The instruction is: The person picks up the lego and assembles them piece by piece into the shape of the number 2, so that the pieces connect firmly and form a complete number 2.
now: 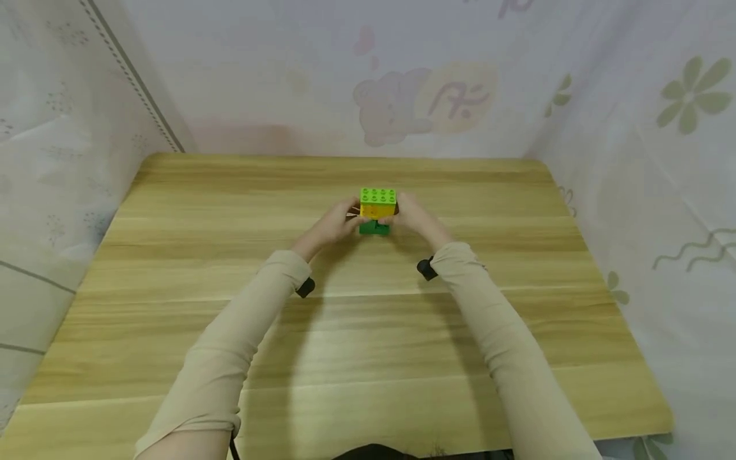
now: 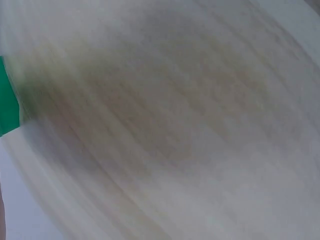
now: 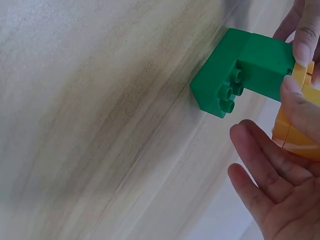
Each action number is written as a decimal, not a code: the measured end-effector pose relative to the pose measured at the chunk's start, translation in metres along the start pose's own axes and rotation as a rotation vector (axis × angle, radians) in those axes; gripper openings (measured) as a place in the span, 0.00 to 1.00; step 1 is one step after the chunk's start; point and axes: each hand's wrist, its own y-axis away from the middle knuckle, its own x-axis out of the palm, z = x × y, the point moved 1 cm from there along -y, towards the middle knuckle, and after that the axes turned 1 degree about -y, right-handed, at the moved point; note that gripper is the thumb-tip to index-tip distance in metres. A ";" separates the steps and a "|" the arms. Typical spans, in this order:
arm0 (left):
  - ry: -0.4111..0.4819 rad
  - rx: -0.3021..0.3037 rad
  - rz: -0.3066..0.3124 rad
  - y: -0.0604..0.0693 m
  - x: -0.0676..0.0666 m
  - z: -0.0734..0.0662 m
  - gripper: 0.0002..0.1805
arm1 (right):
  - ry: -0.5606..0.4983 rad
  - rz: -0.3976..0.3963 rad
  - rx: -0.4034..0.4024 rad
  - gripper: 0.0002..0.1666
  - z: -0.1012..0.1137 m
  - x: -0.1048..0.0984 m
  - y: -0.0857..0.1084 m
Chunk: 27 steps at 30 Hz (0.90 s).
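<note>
A stack of toy building bricks stands on the table, with a lime green brick [image 1: 377, 196] on top, yellow bricks [image 1: 376, 211] below it and dark green bricks [image 1: 374, 228] at the bottom. From the left side, my left hand [image 1: 333, 225] grips the yellow part. My right hand [image 1: 416, 216] holds the same part from the other side, its thumb pressing a yellow brick [image 3: 300, 135] in the right wrist view. There, the lowest green brick [image 3: 214, 80] shows bare studs beside the upper green one. At the left wrist view's edge, only a green brick [image 2: 7, 102] shows clearly.
The wood-grain table [image 1: 368, 332] extends around the bricks on all sides. Printed white cloth [image 1: 276, 83] hangs behind its far edge and along both sides. Each wrist carries a small black camera [image 1: 306, 287].
</note>
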 end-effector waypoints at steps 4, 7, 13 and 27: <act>-0.068 -0.018 0.002 0.000 0.000 -0.005 0.23 | 0.011 0.016 0.005 0.25 0.001 -0.003 0.002; -0.095 -0.031 0.019 -0.002 0.000 -0.009 0.23 | 0.013 0.013 0.000 0.26 0.000 -0.004 0.004; -0.075 -0.045 0.026 -0.001 0.000 -0.008 0.24 | -0.075 0.016 -0.028 0.28 -0.006 0.001 0.006; 0.089 -0.032 -0.110 0.005 0.003 0.002 0.22 | -0.469 -0.199 -0.046 0.31 -0.023 0.010 0.017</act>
